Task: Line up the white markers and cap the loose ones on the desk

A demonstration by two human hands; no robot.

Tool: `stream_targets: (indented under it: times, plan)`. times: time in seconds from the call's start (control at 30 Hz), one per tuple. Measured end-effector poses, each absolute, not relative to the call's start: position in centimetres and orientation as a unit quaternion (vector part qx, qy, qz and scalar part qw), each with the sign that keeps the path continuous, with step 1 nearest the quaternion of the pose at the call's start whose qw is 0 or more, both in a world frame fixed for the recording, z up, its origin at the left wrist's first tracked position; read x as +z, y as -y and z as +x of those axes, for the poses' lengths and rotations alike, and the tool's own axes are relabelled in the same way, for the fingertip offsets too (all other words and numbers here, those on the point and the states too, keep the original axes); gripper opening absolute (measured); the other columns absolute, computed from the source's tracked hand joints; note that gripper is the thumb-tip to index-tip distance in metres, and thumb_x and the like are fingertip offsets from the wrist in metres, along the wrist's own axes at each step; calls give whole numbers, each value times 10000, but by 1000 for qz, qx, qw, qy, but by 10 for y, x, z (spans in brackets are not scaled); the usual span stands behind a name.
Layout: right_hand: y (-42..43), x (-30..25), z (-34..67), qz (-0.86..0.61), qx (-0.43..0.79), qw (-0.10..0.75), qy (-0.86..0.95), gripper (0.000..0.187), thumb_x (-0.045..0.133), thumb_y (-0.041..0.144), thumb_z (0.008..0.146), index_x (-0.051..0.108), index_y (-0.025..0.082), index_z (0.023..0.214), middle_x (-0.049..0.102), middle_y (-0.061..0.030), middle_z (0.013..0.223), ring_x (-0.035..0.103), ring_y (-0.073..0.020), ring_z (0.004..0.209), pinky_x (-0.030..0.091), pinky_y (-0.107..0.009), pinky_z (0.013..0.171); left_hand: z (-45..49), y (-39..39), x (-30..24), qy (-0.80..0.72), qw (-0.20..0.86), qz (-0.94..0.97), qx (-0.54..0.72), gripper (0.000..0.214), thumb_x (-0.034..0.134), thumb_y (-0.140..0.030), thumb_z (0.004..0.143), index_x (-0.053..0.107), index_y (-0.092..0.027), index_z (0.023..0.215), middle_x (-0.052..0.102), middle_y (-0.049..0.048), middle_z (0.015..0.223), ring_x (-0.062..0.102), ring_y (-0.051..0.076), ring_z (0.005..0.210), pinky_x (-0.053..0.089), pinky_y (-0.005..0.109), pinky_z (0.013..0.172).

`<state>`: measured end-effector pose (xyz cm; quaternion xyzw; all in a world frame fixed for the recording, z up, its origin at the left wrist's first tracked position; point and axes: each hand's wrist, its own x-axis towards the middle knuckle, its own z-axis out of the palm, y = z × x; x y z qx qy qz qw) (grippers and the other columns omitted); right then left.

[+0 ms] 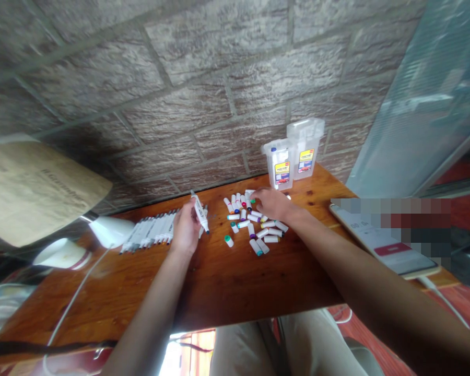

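My left hand [186,225] is closed around a white marker [200,211] with dark ends, held tilted above the table. Beside and partly behind it, a row of white markers [151,230] lies side by side near the wall. My right hand [273,203] is at the far edge of a loose group of white marker caps [251,230] with coloured ends. Its fingers are bent down on a cap [249,193] there; the fingertips are small and partly hidden. A green-topped cap [228,241] stands a little apart, nearer my left hand.
Two clear plastic marker boxes [281,166] stand against the brick wall [219,104]. A tablet [384,240] lies at the wooden table's [235,282] right edge. A white lamp base [109,230], a paper cup [62,254] and a white cable [76,295] are on the left.
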<state>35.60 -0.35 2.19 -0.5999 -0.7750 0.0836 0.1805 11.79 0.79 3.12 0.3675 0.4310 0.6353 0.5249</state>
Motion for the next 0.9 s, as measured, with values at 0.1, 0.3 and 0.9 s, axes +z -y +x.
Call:
stream_targets:
  times: [0.1,0.3,0.9]
  plan:
    - [4,21,354,-600,87,188,772,316,551,83,821,746,193,1043,676,-123,1240,652,-263,1118,479,-322,970,117,-9,31,-431,528,360,637,314,783,-419,614,627,-152,669,557,-31,584,477,78,479,342,212,439]
    - [8,26,350,-653,97,176,730,228,571,240,867,775,193,958,733,-142,1082,682,-294,1019,521,-360,872,118,-8,29,-425,531,374,631,324,794,-406,601,623,-142,677,564,-34,598,470,69,475,321,209,438]
    - [23,41,336,-435,268,314,800,199,674,185,747,767,164,922,738,-16,853,656,-140,776,458,-221,721,117,-9,28,-432,523,380,629,347,806,-445,589,630,-152,652,546,-33,570,466,77,479,309,207,433]
